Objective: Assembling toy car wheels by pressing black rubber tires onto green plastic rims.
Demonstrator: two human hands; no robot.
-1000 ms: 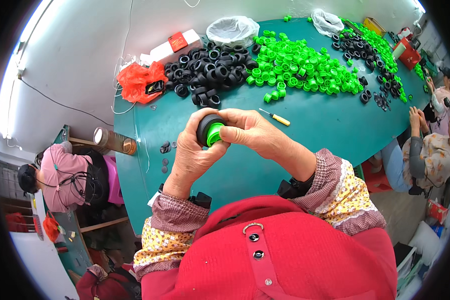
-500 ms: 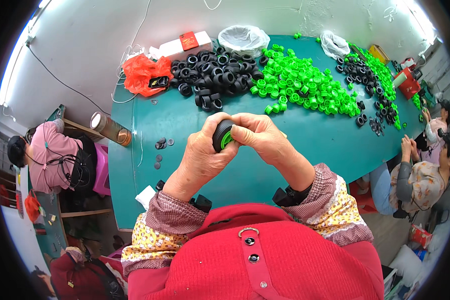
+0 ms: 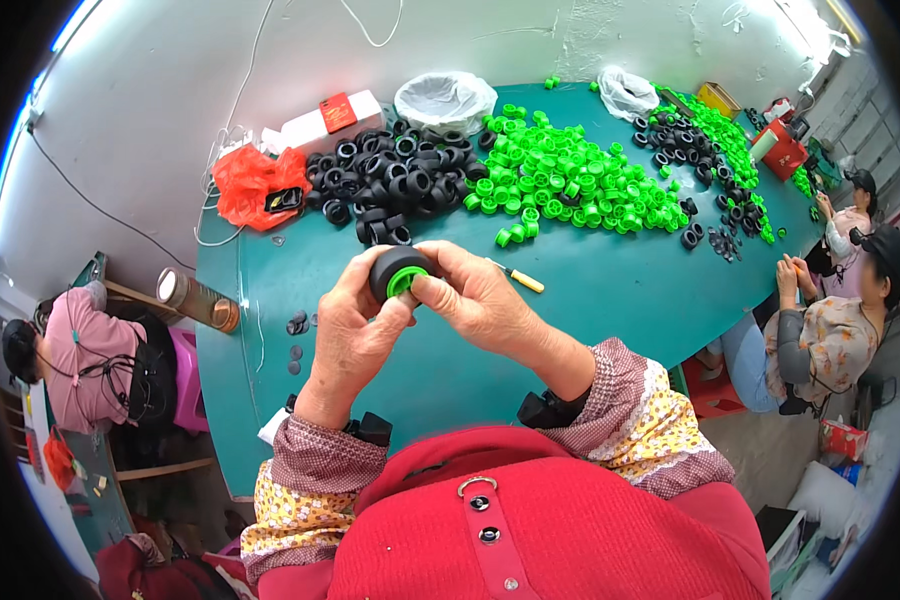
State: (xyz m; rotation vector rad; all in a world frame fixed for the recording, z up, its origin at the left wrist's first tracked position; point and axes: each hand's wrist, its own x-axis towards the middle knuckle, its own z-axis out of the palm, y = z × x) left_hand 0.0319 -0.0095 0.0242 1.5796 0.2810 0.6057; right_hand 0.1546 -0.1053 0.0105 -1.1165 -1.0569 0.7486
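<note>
Between my two hands is a small black toy tire with a bright green wheel hub [image 3: 402, 276] inside it, held above the green table. My left hand [image 3: 348, 325] wraps the tire from its left side, thumb near the hub. From the right, my right hand [image 3: 485, 305] grips the same wheel, its thumb pressed against the green hub. Beyond the hands lie a heap of black tires [image 3: 400, 178] and, to its right, a heap of green hubs [image 3: 580, 180]. A screwdriver with a yellow handle [image 3: 525, 281] rests on the table just past my right hand.
A brown-capped bottle [image 3: 198, 300] stands at the table's left edge. Small dark discs [image 3: 296, 324] lie nearby. A red plastic bag [image 3: 252, 188], a white box [image 3: 320, 125] and a lined basin [image 3: 445, 103] sit along the back. Co-workers [image 3: 830, 335] are seated at right and left.
The wheel has turned in my hands, so more of its green hub faces me. The view has shifted, and the screwdriver shows more fully beside my right hand.
</note>
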